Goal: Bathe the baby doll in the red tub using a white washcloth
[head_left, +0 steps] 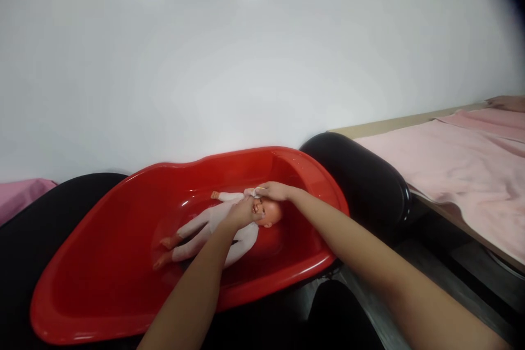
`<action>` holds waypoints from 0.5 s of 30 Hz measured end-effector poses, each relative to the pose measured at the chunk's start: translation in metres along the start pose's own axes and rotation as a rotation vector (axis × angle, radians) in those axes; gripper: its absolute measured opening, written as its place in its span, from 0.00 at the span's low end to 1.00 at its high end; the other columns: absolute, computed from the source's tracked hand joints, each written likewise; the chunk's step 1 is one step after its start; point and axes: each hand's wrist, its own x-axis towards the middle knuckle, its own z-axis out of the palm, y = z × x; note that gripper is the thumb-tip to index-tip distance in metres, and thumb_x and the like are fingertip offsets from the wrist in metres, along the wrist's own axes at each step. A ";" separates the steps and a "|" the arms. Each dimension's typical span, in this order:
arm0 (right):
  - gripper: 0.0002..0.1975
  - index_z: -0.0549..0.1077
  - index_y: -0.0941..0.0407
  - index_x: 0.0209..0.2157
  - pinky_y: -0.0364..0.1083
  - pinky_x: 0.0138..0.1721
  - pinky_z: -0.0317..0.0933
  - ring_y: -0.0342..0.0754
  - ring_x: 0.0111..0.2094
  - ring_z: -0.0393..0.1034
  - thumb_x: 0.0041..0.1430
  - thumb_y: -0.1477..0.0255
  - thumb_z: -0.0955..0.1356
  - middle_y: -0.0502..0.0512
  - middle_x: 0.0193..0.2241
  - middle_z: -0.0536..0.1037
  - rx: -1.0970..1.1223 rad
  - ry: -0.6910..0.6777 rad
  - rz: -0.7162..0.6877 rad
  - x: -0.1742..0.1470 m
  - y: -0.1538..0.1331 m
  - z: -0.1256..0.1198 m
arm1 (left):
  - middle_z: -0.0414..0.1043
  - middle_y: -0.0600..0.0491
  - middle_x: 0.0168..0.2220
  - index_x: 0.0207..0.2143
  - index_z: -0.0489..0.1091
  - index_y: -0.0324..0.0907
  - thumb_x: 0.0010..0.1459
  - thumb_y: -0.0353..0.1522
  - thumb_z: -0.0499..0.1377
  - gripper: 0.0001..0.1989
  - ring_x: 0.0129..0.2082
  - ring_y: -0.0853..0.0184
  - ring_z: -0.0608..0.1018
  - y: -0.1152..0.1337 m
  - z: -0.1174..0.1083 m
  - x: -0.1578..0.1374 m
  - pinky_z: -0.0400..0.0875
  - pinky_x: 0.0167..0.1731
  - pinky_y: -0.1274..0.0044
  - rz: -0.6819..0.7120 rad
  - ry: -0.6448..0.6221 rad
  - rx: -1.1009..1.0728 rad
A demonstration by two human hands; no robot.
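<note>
A baby doll in white clothing lies on its back inside a red baby bathtub, its head to the right and its bare feet to the left. My left hand rests over the doll's upper chest and chin, fingers curled in. From the right, my right hand reaches beside the head with its fingers pinched together. A bit of white cloth shows between the fingertips of both hands, close to the doll's neck. Whether it belongs to the doll's clothing I cannot tell. The doll's neck is hidden behind my hands.
A pale wall rises right behind the tub. Black rounded seats flank it on either side. On the right stands a bed or table with pink cloth over it. More pink material shows at the left edge.
</note>
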 end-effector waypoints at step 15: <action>0.29 0.75 0.61 0.45 0.45 0.32 0.64 0.50 0.28 0.72 0.68 0.53 0.56 0.62 0.27 0.77 -0.083 0.188 0.391 -0.013 -0.003 -0.005 | 0.73 0.47 0.32 0.29 0.69 0.45 0.36 0.45 0.71 0.21 0.39 0.49 0.75 -0.007 -0.015 0.007 0.63 0.50 0.64 0.021 -0.094 0.143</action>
